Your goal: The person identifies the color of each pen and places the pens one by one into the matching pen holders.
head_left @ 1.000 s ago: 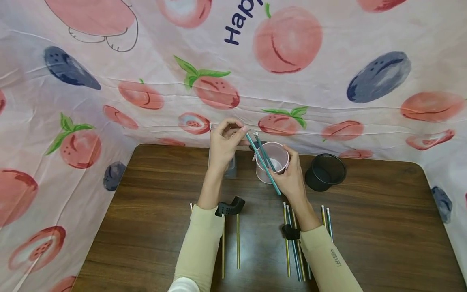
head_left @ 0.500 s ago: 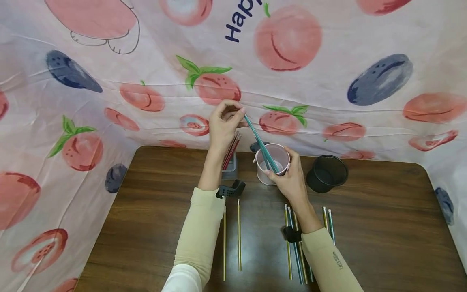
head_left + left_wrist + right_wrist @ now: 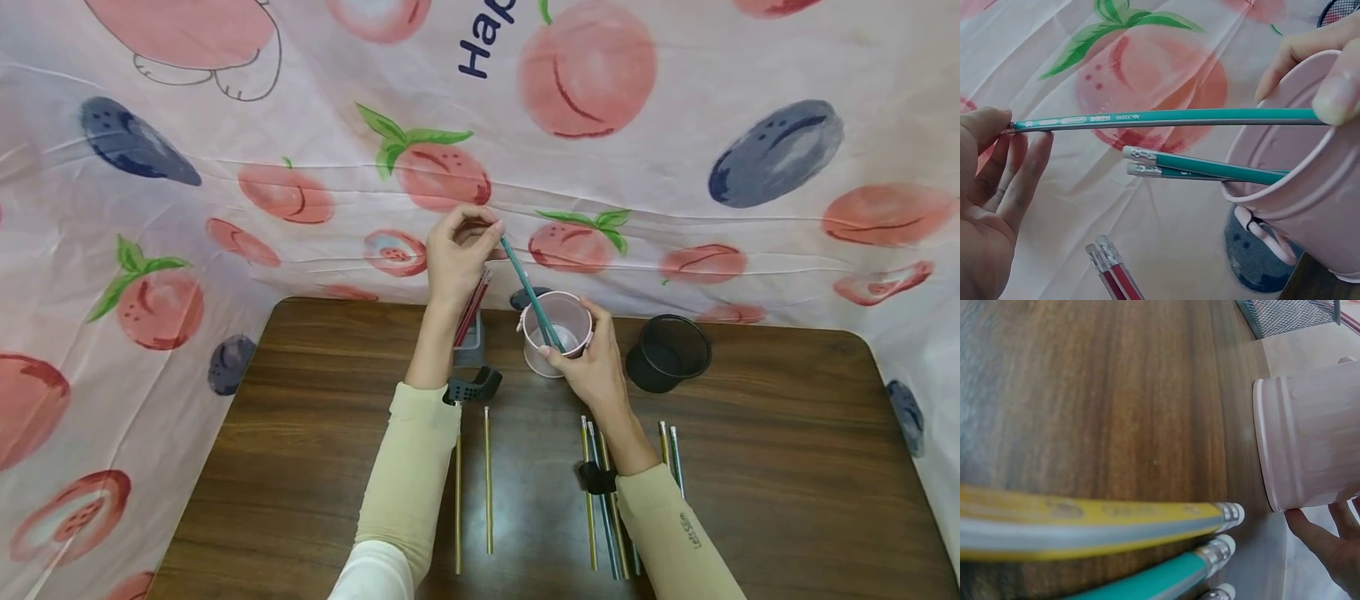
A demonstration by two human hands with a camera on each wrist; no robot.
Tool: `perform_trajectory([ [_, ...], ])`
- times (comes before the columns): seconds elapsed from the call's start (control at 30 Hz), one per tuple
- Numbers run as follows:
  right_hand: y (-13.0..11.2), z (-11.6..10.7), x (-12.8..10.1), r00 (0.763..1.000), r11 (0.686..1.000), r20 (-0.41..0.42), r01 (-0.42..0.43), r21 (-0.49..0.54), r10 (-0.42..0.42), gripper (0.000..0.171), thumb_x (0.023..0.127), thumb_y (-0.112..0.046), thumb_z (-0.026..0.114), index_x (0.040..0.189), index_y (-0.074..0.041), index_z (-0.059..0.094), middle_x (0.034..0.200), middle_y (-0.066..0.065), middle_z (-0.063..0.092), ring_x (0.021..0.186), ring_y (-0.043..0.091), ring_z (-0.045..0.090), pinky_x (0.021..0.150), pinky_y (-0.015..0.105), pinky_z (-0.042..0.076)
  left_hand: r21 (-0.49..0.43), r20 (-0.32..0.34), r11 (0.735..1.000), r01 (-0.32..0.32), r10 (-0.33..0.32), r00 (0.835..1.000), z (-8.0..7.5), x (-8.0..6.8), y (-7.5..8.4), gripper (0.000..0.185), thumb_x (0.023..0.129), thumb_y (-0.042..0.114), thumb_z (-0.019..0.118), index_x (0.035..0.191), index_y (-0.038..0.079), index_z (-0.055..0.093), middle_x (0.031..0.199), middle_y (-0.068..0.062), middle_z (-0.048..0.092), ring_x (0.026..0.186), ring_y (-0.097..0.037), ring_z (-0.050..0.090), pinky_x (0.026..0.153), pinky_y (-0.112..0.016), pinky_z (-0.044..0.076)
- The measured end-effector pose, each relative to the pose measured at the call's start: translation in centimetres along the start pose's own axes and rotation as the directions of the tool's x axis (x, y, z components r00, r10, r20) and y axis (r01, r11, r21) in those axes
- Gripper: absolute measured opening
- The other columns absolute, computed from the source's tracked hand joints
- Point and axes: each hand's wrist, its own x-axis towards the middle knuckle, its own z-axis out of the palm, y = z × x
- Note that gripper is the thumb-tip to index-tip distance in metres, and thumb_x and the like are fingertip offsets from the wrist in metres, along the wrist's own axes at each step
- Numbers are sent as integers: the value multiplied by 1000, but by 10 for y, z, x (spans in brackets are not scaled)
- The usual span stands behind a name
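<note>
My left hand (image 3: 459, 262) is raised at the back of the table and pinches a green pencil (image 3: 1166, 117) by its eraser end. The pencil slants down to the right, its far end at the mouth of a pink bucket (image 3: 542, 365). Round the bucket's right side my right hand (image 3: 596, 367) grips, fingers outside and thumb over the rim, where the thumb overlaps the pencil in the left wrist view. Two more green pencils (image 3: 1210, 167) lean inside the bucket, eraser ends sticking out.
Right of the bucket stands a black mesh cup (image 3: 667, 354). A grey holder (image 3: 470, 354) with red pencils (image 3: 472, 310) is behind my left wrist. Gold pencils (image 3: 489, 483) and green pencils (image 3: 677, 458) lie in groups on the wooden table (image 3: 300, 467), against a fruit-print cloth (image 3: 637, 183).
My left hand has risen, lifting the pencil so that its lower end went from in front of the bucket to its mouth. The right hand keeps its grip. Little differs in the last half second.
</note>
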Motion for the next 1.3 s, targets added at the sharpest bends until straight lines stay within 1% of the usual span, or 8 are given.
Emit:
perform_trajectory([
  [0.13,0,2,-1,1000,1000,4,-4,3,4,92,70,-30,90,144,-11,39,135,21,50,123,36,51,99,48,42,25,-9,999,25,-25,1000,0,-3,-2,9,86,-7,72,92,-4,66,87,-8,63,76,-17,66,64,-42,60],
  [0.33,0,-1,0,1000,1000,-8,3,1,-3,92,70,-28,90,144,-11,39,132,22,50,121,37,52,97,48,43,37,37,999,38,-40,999,3,-6,-7,15,85,-3,75,96,-5,65,88,-10,64,78,-17,67,66,-44,60],
  [0.63,2,-1,3,1000,1000,3,7,1,-7,92,70,-31,90,144,-11,39,133,21,50,122,36,52,98,48,43,-8,39,998,68,-67,997,5,-10,-10,18,83,-7,75,97,-8,64,91,-11,62,81,-20,66,71,-46,60],
  [0.9,1,-4,5,1000,1000,10,-2,3,2,92,70,-29,90,144,-12,39,134,19,49,122,33,51,100,47,42,90,30,995,34,-37,999,2,-17,-16,23,83,-7,74,103,-13,63,92,-12,66,82,-19,67,75,-34,59],
  [1.03,-1,-4,6,1000,1000,16,14,-8,-14,92,70,-29,90,144,-10,38,134,20,49,124,34,50,101,48,41,62,35,998,18,-20,999,5,-23,-11,35,84,-12,71,116,-15,57,102,-24,61,94,-33,66,81,-39,58],
  [1.1,-2,-4,7,999,999,26,30,-19,-29,92,71,-29,89,145,-9,37,135,21,49,124,34,49,102,49,41,12,42,1000,11,-12,999,8,-27,-6,42,84,-16,68,122,-17,51,109,-32,56,104,-45,61,90,-47,55],
  [1.17,-3,-5,8,999,999,39,36,-27,-35,92,72,-29,89,145,-8,37,136,20,49,125,33,49,102,49,41,4,49,1000,7,-8,999,11,-32,0,45,84,-17,67,125,-17,48,116,-35,53,114,-51,55,98,-52,49],
  [1.3,-4,-9,7,996,999,84,33,-33,-30,96,75,-27,89,151,-7,32,143,20,45,130,33,46,106,48,39,3,84,1000,15,-16,996,16,-41,-1,49,84,-17,67,128,-17,45,127,-35,49,126,-50,47,109,-56,37],
])
